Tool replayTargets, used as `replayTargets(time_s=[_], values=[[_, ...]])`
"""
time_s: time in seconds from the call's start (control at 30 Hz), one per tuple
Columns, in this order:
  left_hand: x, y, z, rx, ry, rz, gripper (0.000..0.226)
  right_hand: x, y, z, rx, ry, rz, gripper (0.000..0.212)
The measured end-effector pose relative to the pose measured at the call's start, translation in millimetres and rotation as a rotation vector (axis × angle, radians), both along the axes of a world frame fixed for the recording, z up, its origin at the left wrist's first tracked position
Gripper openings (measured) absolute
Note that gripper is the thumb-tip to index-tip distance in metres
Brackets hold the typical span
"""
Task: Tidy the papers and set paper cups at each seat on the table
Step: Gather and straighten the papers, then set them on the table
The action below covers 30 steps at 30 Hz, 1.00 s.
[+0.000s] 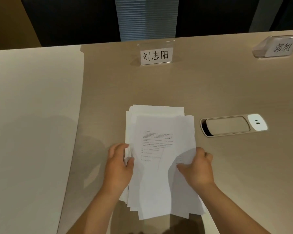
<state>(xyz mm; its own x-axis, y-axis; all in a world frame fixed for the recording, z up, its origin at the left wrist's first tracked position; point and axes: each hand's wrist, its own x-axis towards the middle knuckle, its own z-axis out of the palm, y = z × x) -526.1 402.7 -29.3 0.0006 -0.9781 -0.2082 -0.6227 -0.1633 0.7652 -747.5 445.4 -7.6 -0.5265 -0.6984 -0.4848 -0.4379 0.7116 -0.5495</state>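
On beige table [210, 85]: uneven paper stack [159, 132] between both hands, left hand [119, 163] gripping its nine-o'clock edge, right hand [197, 168] pinching three-o'clock edge.

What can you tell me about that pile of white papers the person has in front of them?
The stack of papers is a loose, uneven pile of white sheets lying flat on the beige table, edges fanned out and not squared. The top sheet carries small printed text, too fine to read. The left hand grips its left edge, thumb on top, and the right hand pinches the right edge. A power socket panel sits apart to its right.
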Motion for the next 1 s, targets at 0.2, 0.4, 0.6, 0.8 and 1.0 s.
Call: replayTargets(time_s=[0.2,0.4,0.6,0.8,1.0], values=[[-10.4,-3.8,6.5,0.161,0.027,0.075,0.054,7.2,-20.0,-1.6,0.023,-0.046,-0.013,0.064],[-7.2,6.8,-1.0,0.084,-0.077,0.027,0.058,-0.2,-28.0,-1.8,-0.012,-0.277,-0.153,0.030],[-5.9,9.3,-5.5,0.064,-0.088,0.028,0.060,0.9,-27.6,0.1,0.054,-0.166,-0.109,0.029],[-8.7,13.1,-4.9,0.063,-0.079,0.028,0.061,4.8,-25.3,5.7,-0.106,-0.411,-0.151,0.047],[-6.8,14.5,5.3,0.165,0.111,0.103,0.054,2.0,-9.9,6.8,-0.174,-0.411,-0.031,0.041]])
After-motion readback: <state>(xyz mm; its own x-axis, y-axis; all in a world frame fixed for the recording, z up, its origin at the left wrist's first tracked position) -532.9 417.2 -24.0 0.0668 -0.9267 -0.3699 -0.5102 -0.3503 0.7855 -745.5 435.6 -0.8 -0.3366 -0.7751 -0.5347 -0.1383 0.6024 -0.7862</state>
